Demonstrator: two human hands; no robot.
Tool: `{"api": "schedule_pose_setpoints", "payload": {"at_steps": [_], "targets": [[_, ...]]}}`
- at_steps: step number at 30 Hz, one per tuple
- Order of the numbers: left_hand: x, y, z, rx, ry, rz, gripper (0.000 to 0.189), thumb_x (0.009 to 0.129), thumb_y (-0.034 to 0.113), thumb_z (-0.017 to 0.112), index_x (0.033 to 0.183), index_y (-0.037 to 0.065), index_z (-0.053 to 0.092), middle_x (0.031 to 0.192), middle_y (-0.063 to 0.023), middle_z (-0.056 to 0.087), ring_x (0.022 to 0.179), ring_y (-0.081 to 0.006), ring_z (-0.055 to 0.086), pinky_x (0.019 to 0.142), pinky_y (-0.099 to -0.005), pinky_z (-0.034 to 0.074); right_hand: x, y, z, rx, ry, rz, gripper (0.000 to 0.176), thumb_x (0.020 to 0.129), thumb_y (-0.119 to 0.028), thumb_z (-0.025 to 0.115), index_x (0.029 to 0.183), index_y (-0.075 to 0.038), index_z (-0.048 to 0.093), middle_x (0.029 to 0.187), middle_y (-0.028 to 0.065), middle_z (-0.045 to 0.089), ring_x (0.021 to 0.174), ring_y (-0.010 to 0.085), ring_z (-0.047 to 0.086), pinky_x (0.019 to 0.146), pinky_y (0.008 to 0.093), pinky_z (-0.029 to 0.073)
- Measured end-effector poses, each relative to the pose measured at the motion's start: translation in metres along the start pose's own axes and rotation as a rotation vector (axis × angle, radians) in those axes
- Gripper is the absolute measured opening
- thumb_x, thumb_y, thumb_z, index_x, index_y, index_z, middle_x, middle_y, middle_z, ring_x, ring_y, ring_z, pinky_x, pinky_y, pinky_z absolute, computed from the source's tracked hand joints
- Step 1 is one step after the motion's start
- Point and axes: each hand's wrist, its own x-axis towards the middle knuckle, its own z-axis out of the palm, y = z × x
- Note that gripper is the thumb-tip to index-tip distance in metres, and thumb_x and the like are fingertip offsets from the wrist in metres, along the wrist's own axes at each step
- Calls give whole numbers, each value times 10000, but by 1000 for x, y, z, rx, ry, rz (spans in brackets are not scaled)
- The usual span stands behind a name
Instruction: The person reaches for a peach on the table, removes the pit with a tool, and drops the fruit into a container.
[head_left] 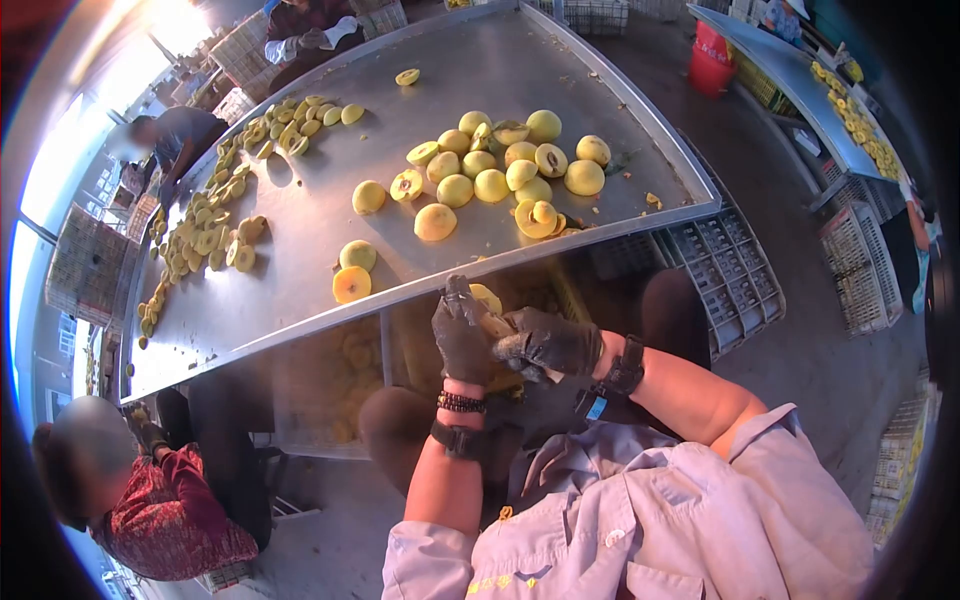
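Note:
Both my hands wear dark gloves and meet just past the near edge of the metal table. My left hand (462,338) is closed, with a yellow peach piece (487,297) at its fingers. My right hand (550,343) is wrapped around a slim tool with a pale handle (553,376); its working end is hidden between the hands. On the table ahead lie a cut peach half (352,285) showing its flesh and a whole peach (435,222). More whole and halved peaches, some with dark pit hollows, are heaped to the right.
The metal table (330,205) has a raised rim. Many peach halves (205,235) spread along its left side. A plastic crate (725,270) stands under the right corner. One co-worker (175,510) sits at my left; others work across the table. A red bucket (711,58) stands beyond.

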Motion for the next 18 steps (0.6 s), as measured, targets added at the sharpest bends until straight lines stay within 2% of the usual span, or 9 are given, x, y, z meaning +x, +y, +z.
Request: {"api": "schedule_pose_setpoints", "payload": {"at_steps": [3, 4, 7, 8, 11, 13, 14, 17, 18], "targets": [[-3, -11, 1, 129, 106, 244, 257, 951, 236, 509, 944, -5, 597, 822, -56, 626, 716, -130, 601, 641, -292, 507, 5, 7, 5, -10, -16, -80, 225, 901, -250, 578, 1008, -56, 542, 622, -33, 528, 463, 45, 480, 413, 198, 366], [-1, -13, -6, 199, 51, 329, 225, 941, 211, 517, 934, -3, 586, 799, -66, 619, 699, -148, 603, 629, -300, 505, 6, 9, 7, 13, -31, -114, 229, 903, -251, 575, 1017, -56, 536, 625, -32, 529, 467, 44, 481, 419, 195, 369], [-2, -13, -11, 131, 121, 88, 200, 925, 181, 526, 956, -10, 574, 792, -82, 618, 690, -177, 604, 626, -312, 502, 7, 19, 19, 133, 23, -108, 223, 905, -251, 572, 1017, -61, 539, 639, -25, 537, 470, 46, 483, 417, 189, 371], [-1, -23, -14, 505, 174, 377, 184, 904, 147, 535, 965, -24, 563, 784, -100, 615, 692, -200, 606, 626, -320, 500, 10, 20, 21, 133, 36, -97, 218, 904, -248, 572, 1015, -63, 539, 633, -24, 527, 461, 47, 475, 412, 191, 368], [-1, -25, -20, 728, 324, 506, 260, 935, 218, 521, 990, -34, 552, 788, -88, 619, 705, -211, 609, 635, -338, 499, 18, 16, 30, 215, 25, -58, 188, 895, -237, 577, 972, -73, 529, 616, -21, 502, 429, 58, 456, 386, 205, 362], [15, -50, -34, 227, 466, 250, 374, 957, 378, 483, 984, 9, 539, 796, -78, 619, 649, -190, 603, 561, -296, 505, 16, 1, 31, 354, -45, -6, 163, 883, -230, 583, 896, -84, 512, 603, -14, 491, 400, 75, 453, 357, 224, 361], [18, -61, -51, 213, 477, 209, 397, 956, 415, 471, 971, 25, 540, 800, -78, 621, 635, -179, 601, 541, -277, 505, 14, -7, 31, 345, -48, -11, 166, 891, -230, 579, 918, -75, 526, 594, -19, 479, 411, 67, 453, 379, 210, 366], [12, 14, -73, -730, 659, 85, 437, 923, 503, 486, 964, 71, 536, 823, -96, 642, 642, -148, 625, 505, -205, 515, 21, -5, 13, 482, -48, 6, 147, 907, -211, 558, 933, -68, 537, 596, -27, 470, 416, 51, 447, 393, 185, 355], [7, 31, -90, -901, 588, 49, 404, 931, 464, 493, 1042, 75, 491, 882, -89, 614, 727, -174, 613, 578, -206, 513, 35, 21, -12, 364, -67, 129, 202, 891, -129, 549, 1078, -55, 546, 636, 46, 557, 481, 155, 535, 467, 260, 441]]}}
